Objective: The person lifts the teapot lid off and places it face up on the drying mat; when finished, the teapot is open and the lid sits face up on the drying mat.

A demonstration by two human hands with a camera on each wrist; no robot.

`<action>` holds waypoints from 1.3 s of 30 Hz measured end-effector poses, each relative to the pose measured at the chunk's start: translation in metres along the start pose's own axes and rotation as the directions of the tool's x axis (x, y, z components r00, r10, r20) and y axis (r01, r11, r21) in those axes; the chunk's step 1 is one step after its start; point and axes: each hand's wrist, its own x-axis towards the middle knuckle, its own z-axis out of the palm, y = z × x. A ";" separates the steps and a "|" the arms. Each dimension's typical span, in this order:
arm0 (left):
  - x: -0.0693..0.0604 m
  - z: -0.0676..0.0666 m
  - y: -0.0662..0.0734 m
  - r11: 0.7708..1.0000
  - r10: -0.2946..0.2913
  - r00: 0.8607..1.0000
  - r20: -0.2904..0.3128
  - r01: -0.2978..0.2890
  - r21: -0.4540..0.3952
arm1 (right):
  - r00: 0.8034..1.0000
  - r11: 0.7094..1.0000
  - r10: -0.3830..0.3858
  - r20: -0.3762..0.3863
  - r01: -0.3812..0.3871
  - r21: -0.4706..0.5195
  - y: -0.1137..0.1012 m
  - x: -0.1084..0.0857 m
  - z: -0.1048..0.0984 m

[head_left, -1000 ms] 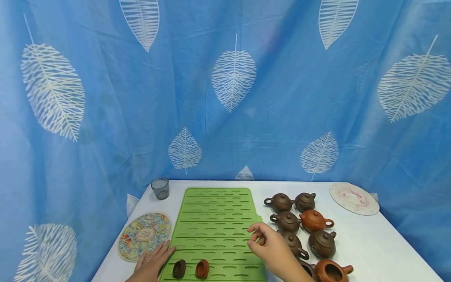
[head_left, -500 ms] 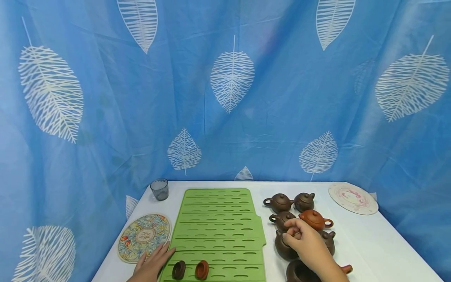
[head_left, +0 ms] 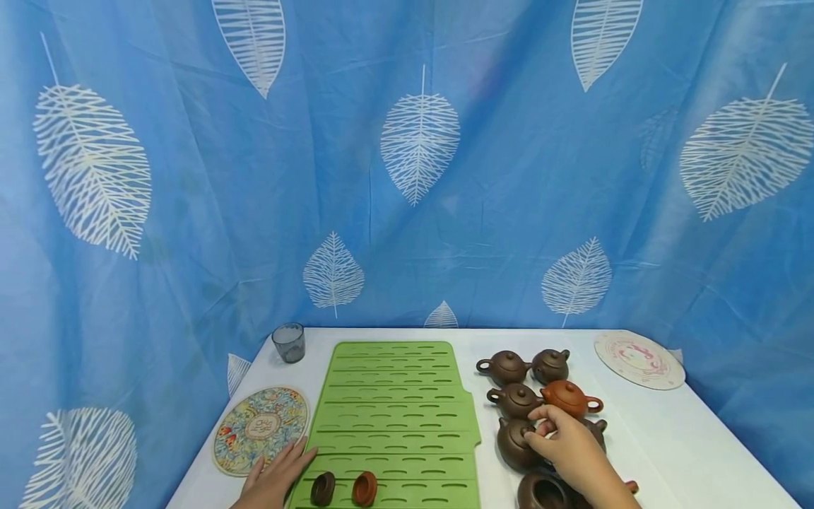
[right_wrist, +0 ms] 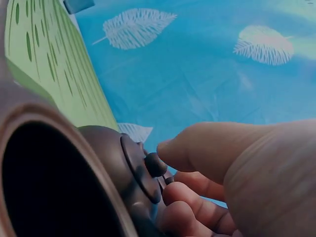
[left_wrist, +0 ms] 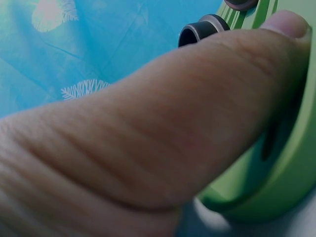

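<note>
Where teapots (head_left: 512, 451) cluster, the right grip (head_left: 564, 447) touches one.

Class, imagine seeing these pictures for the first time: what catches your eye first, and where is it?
Probably the blue curtain with big white leaf prints, filling the background behind the table. Next come the bright green mat in the middle of the table and the mostly brown teapots grouped on its right. Over these teapots is the right hand, its thumb at a lid knob.
</note>
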 end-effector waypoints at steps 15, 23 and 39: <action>-0.002 0.008 -0.006 0.998 0.039 0.996 -0.078 -0.035 0.054 | 0.999 0.996 -0.031 -0.021 0.029 -0.083 0.003 0.001 0.012; 0.000 0.007 -0.008 0.995 0.060 0.994 -0.087 -0.053 0.080 | 1.000 0.996 -0.023 -0.018 0.022 -0.084 0.003 0.001 0.010; 0.002 0.002 -0.006 1.000 0.015 1.000 -0.010 -0.015 0.001 | 0.998 0.971 -0.069 0.003 0.066 0.228 -0.001 -0.003 0.004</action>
